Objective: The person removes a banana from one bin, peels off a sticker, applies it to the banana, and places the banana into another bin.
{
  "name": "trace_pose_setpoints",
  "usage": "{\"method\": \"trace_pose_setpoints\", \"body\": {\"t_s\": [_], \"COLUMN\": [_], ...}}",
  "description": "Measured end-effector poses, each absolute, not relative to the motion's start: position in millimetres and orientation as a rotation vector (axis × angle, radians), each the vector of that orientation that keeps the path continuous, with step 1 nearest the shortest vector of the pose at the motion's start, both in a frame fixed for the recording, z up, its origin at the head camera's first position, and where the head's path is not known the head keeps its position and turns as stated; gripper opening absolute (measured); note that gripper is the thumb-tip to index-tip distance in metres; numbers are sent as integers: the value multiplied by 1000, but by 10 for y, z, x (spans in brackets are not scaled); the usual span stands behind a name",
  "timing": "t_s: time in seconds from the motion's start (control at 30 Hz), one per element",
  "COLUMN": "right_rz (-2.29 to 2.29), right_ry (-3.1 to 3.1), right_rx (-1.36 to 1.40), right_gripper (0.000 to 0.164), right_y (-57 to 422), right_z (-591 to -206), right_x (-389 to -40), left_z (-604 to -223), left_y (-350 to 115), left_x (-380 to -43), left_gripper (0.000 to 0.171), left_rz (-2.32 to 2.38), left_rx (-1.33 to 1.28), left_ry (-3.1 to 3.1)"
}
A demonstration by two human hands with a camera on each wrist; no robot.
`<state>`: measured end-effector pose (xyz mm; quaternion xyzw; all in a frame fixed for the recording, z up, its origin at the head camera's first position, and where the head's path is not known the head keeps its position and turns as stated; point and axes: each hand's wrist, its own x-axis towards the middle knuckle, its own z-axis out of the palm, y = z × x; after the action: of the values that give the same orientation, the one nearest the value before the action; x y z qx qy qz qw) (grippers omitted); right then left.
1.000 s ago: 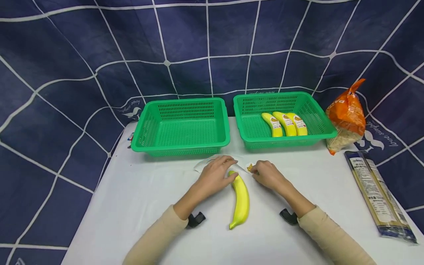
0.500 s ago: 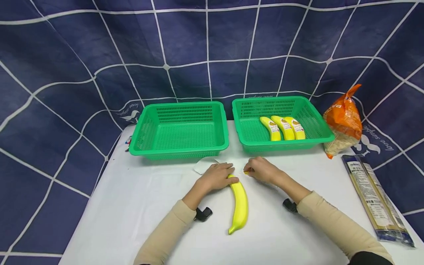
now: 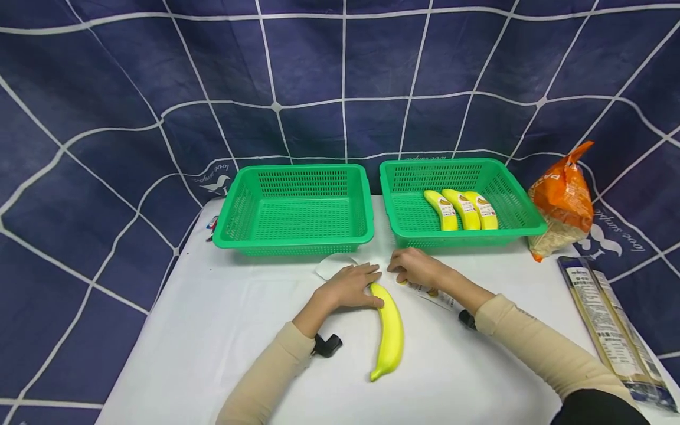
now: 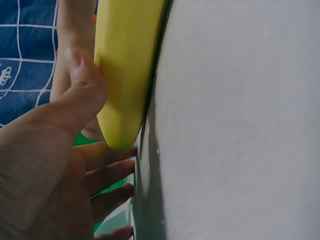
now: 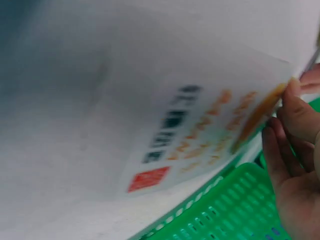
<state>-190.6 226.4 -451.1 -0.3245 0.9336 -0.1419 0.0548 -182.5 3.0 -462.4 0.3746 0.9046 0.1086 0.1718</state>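
Note:
A yellow banana (image 3: 392, 333) lies on the white table, its stem end toward the person. My left hand (image 3: 349, 287) is at its far end, thumb touching the banana and fingers stretched out past it; in the left wrist view the fingertips (image 4: 129, 190) lie against the table. Between the thumb and fingers of my right hand (image 3: 419, 267) is the edge of a sticker (image 3: 434, 294). The right wrist view shows this sticker (image 5: 195, 135) as a translucent label with a printed banana, orange lettering and a red square. It hangs apart from the banana.
A green basket (image 3: 294, 244) stands at the back left. Beside it, another green basket (image 3: 473, 238) holds three stickered bananas (image 3: 462, 212). An orange bag (image 3: 563, 198) and long flat packs (image 3: 605, 324) lie at the right. White paper (image 3: 333, 264) lies beyond my left hand.
My right hand has turned and drawn slightly left, and more of the printed sticker now shows under it. My left hand has moved onto the banana's far end. The banana has hardly moved.

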Motion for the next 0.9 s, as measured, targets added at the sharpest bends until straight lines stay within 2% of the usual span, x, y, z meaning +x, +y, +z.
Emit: {"method": "trace_pose_setpoints", "body": {"t_s": [0.13,0.9], "right_rz": [-425,-512], "right_ry": [2854,3019], "right_rx": [-1019,-1056], "right_gripper": [26,6], "right_y": [2293,2291], "right_z": [-4554,-4667], "right_x": [-1928,-1945], "left_z": [-4636,-4614], "left_y": [46,40], "left_x": [-1824,-1796], "left_gripper": [89,93], "left_rz": [288,286], "left_rx": [1073,1069], "left_ry": [2578,2561]}}
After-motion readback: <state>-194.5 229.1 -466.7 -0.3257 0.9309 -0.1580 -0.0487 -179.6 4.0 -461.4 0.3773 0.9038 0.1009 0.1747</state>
